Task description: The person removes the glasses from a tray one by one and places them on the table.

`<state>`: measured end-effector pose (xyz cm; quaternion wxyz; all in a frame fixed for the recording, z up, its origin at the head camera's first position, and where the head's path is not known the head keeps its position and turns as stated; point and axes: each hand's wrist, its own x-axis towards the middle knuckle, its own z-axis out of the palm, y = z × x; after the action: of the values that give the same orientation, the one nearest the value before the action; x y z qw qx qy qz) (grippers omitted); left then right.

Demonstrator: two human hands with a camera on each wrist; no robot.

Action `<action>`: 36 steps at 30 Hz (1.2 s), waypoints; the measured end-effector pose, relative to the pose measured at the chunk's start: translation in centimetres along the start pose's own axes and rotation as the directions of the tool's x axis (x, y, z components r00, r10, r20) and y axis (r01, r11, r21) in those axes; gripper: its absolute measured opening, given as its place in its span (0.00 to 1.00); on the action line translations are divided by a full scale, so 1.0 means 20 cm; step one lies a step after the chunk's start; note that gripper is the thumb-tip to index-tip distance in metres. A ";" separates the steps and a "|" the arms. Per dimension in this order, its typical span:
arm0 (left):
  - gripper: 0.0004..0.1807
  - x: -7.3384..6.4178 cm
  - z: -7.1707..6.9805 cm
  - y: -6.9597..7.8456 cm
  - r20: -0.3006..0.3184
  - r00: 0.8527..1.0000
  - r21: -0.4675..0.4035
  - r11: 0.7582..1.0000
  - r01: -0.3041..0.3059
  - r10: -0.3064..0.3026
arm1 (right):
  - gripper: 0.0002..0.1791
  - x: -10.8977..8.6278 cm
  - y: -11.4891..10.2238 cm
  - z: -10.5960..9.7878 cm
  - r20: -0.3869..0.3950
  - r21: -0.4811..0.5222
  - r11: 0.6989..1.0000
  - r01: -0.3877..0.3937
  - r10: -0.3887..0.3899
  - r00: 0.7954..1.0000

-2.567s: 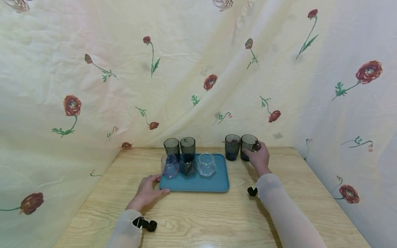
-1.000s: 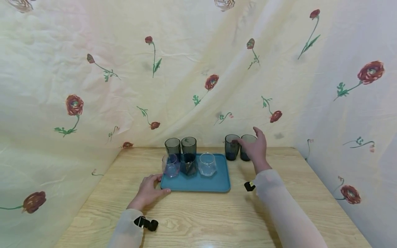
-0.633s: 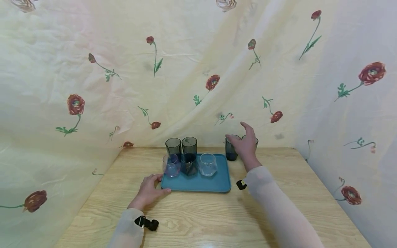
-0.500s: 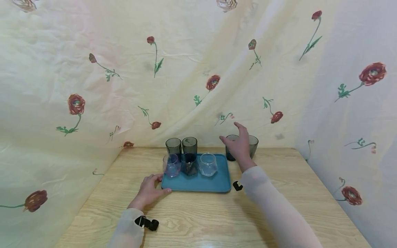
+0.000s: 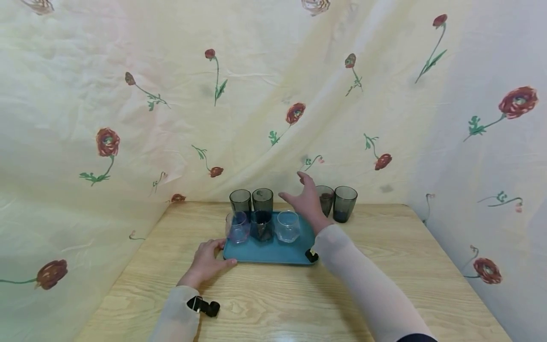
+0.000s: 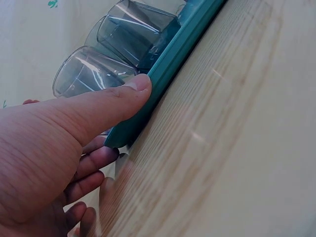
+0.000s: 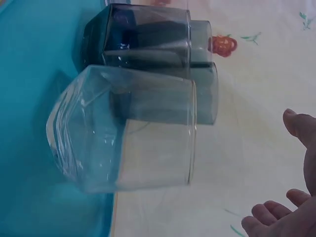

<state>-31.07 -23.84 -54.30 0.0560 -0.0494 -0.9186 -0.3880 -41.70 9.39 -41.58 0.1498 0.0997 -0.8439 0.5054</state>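
My left hand (image 5: 207,261) grips the front left corner of a blue tray (image 5: 273,256), thumb on the front rim and fingers at the side. On the tray stand three low faceted glasses: a pinkish one (image 5: 237,230), a dark grey one (image 5: 262,229) and a clear one (image 5: 288,229). Behind and above the clear glass, my right hand (image 5: 308,202) is spread with nothing in it. In the right wrist view its fingers (image 7: 264,217) are apart from the clear glass's rim. The right hand partly covers a tall grey glass (image 5: 326,199).
Another tall grey glass (image 5: 344,204) stands at the tray's back right. Two more tall grey glasses, a left one (image 5: 240,198) and a right one (image 5: 262,197), stand at the tray's back edge. A flowered cloth (image 5: 248,118) hangs behind the wooden table (image 5: 265,304).
My right hand has let go of the rightmost tall grey glass and moved left, over the tray's back right. The left hand stays at the tray corner.
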 end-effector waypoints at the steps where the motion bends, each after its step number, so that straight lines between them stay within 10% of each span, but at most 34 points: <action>1: 0.46 0.00 0.00 0.00 -0.001 1.000 -0.001 1.000 -0.001 0.001 | 0.53 0.00 0.00 0.02 0.017 -0.007 1.000 0.002 -0.002 1.000; 17: 0.45 0.01 0.00 -0.01 0.005 1.000 -0.017 1.000 -0.026 0.026 | 0.57 0.04 -0.07 0.19 0.260 -0.018 0.997 -0.075 0.077 0.962; 36: 0.45 0.01 -0.01 -0.01 0.008 1.000 0.002 1.000 -0.021 0.021 | 0.57 0.07 -0.07 0.35 0.305 -0.169 0.978 -0.126 0.173 0.937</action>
<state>-31.30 -24.02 -54.24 0.0565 -0.0604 -0.9187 -0.3862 -43.63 2.52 -42.96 -0.0200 0.1039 -0.8971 0.4290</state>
